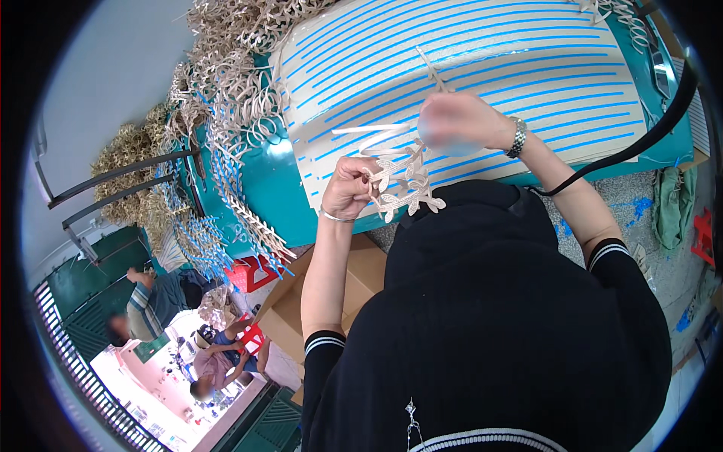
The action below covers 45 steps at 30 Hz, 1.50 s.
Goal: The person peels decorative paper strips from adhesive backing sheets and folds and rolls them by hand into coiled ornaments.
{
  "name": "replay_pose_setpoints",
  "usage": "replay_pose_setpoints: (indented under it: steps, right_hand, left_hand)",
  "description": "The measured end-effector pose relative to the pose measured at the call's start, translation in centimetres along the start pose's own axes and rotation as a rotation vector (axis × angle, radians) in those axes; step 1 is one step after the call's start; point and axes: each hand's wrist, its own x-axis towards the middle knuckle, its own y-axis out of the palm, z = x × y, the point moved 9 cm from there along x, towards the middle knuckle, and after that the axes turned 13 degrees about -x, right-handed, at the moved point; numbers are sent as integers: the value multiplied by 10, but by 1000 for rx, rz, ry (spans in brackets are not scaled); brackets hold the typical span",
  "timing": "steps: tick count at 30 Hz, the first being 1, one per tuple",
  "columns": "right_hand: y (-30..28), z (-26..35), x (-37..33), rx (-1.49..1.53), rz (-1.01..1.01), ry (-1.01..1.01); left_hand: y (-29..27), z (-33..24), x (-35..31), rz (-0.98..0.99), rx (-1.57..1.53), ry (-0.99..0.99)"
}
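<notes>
Trim [403, 181], a leafy beige cutout, looks light, thin, floppy. Left hand [348, 188] pinches its near left end; right hand [459, 124] grips the far strip.

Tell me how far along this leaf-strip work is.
Done, it seems: a big heap of loose leaf strips lies left of the sheet. In hand: the left hand grips a leaf strip while the right hand pulls at it. Left: the striped sheet is mostly bare of strips.
</notes>
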Motion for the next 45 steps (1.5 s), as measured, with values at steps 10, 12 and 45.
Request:
replay_pose_setpoints:
  steps: [10,12,45]
  right_hand:
    - [22,0,-3,454,28,97]
    - [23,2,-4,493,59,84]
    - [3,45,-21,-238,-13,-35]
  left_hand:
    - [-33,28,-3,-338,-418,271]
    - [-47,36,-5,-462,-418,245]
    - [44,-6,21,-102,783,-190]
